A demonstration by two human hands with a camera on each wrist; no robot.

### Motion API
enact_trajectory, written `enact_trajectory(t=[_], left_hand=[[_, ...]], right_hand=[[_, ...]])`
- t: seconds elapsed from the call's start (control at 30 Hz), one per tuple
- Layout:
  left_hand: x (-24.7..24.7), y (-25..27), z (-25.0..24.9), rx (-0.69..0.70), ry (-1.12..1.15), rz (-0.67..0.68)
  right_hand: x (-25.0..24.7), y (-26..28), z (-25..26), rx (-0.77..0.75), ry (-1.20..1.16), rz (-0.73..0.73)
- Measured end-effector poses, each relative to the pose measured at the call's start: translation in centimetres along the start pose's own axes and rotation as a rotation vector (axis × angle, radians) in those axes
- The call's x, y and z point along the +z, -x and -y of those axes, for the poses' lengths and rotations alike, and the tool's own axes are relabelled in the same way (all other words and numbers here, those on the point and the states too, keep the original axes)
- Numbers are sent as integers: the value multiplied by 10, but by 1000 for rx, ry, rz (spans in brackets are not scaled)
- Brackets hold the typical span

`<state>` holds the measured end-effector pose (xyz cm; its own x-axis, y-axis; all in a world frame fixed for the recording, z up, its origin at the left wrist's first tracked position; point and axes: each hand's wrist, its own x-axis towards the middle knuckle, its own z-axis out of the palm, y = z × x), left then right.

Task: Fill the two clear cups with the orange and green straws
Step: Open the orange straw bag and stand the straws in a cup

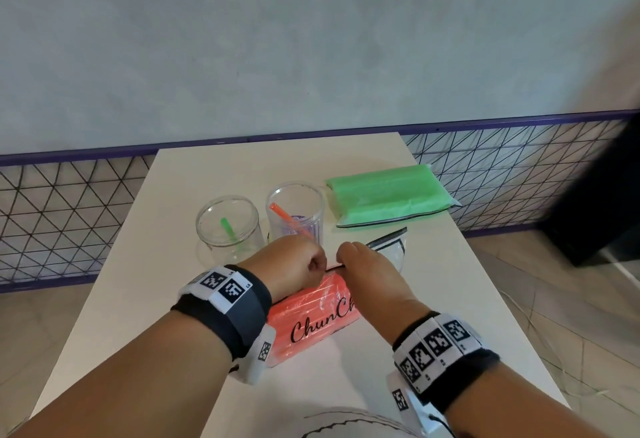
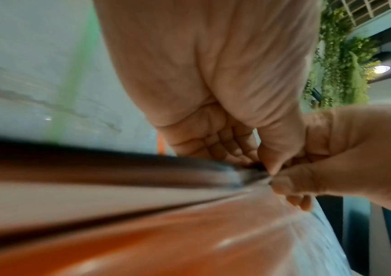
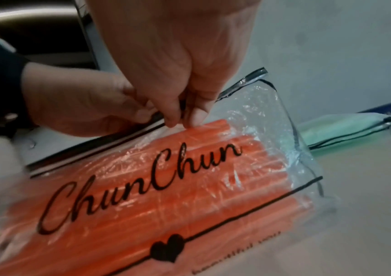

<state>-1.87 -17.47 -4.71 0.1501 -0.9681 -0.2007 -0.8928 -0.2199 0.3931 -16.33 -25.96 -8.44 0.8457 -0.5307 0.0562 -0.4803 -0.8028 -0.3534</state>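
A clear zip bag of orange straws (image 1: pixel 311 319) (image 3: pixel 166 186), printed "ChunChun", lies on the table in front of me. My left hand (image 1: pixel 294 267) (image 3: pixel 83 108) and right hand (image 1: pixel 363 264) (image 3: pixel 182 115) both pinch its black zip edge, side by side. In the left wrist view the two hands (image 2: pixel 272 168) meet at the zip strip above the orange bag (image 2: pixel 189 242). Behind them stand two clear cups: the left cup (image 1: pixel 227 226) holds one green straw (image 1: pixel 230 233), the right cup (image 1: pixel 296 209) holds one orange straw (image 1: pixel 287 219). A bag of green straws (image 1: pixel 388 195) lies at the back right.
The white table (image 1: pixel 173 264) is narrow, with its far end against a grey wall and a purple-framed wire mesh panel (image 1: pixel 69 215). A dark object (image 1: pixel 602 202) stands on the floor to the right. The bag's loose clear end (image 1: pixel 391 250) spreads beyond my right hand.
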Motion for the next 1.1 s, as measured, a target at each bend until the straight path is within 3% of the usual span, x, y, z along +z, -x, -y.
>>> enact_trajectory(t=[0.13, 0.23, 0.37, 0.5, 0.7, 0.83, 1.0, 1.1], left_hand=[[0, 16, 19, -64, 5, 86], [2, 18, 21, -70, 11, 107], [-1, 11, 14, -40, 88, 74], [1, 14, 19, -42, 94, 93], [-6, 35, 46, -199, 180, 155], [-19, 40, 43, -176, 96, 270], [-17, 21, 22, -131, 273, 79], [-5, 13, 17, -145, 289, 64]], right_hand=[[-14, -2, -19, 151, 17, 17], [-17, 3, -11, 17, 43, -52], [-4, 5, 20, -302, 181, 13], [-6, -2, 20, -332, 208, 103], [-4, 0, -5, -273, 224, -43], [-1, 7, -6, -324, 187, -136], [8, 13, 5, -505, 142, -322], [16, 16, 8, -517, 154, -360]])
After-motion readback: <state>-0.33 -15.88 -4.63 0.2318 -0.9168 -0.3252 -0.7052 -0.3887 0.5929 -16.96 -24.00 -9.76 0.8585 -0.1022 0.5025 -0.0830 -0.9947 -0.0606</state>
